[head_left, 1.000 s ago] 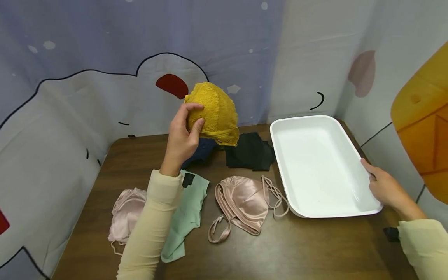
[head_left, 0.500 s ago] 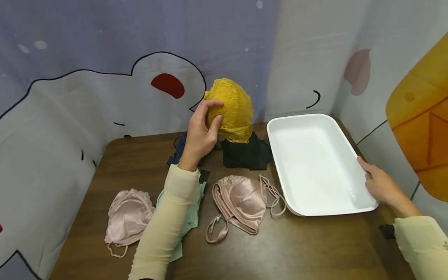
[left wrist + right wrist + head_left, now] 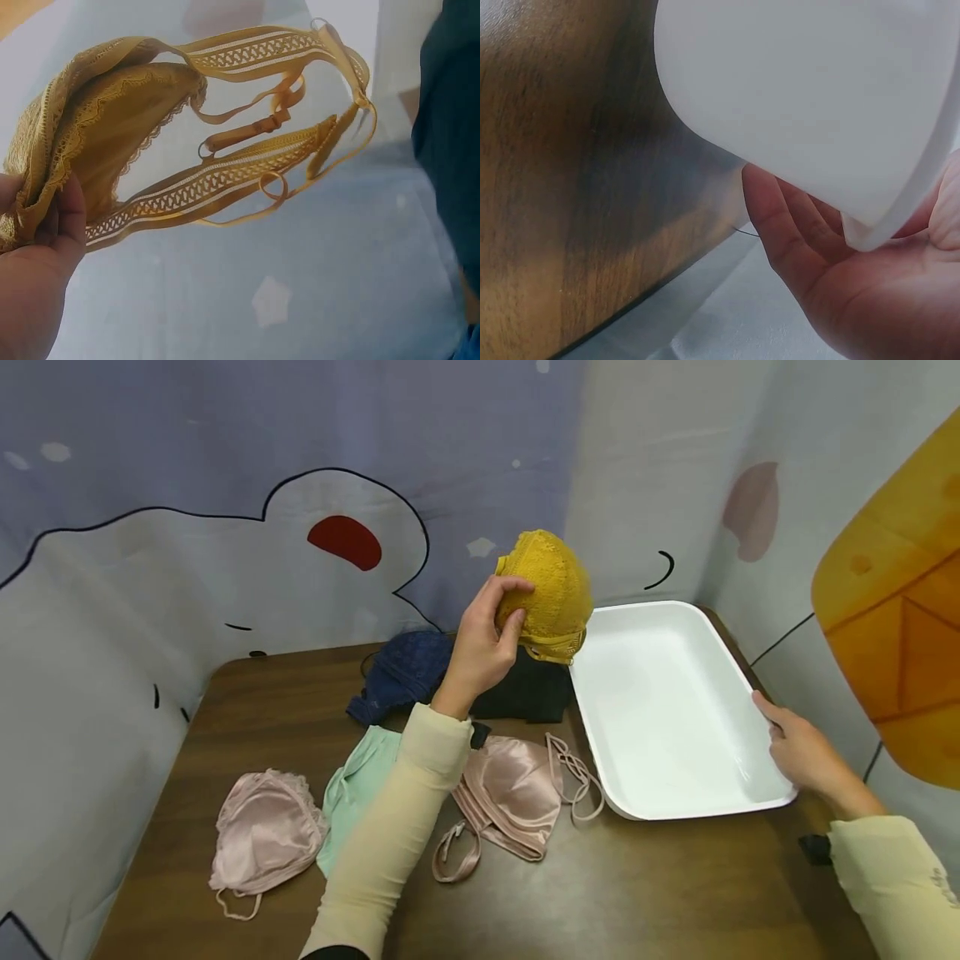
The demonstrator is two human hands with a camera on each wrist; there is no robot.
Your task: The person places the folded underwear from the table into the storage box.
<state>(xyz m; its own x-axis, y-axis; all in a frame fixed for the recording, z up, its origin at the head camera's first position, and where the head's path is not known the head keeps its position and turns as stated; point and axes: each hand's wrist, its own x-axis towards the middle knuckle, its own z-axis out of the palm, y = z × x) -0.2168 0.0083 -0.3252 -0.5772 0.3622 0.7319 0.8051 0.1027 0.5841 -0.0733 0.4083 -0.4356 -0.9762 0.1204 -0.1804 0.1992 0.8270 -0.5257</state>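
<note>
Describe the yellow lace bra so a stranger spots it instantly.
Find the brown wooden table, then the white rectangular tray on its right. By the tray's far left corner in the head view, the left hand holds the cupped yellow lace bra. No other garment is yellow or held aloft.

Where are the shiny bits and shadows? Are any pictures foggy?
Head view: soft sheen on the table, bright highlights on the pink satin bra; right wrist view: dark shadow on the tabletop beside the white tray; left wrist view: rather pale and hazy, though the yellow bra's lace pattern shows.
</note>
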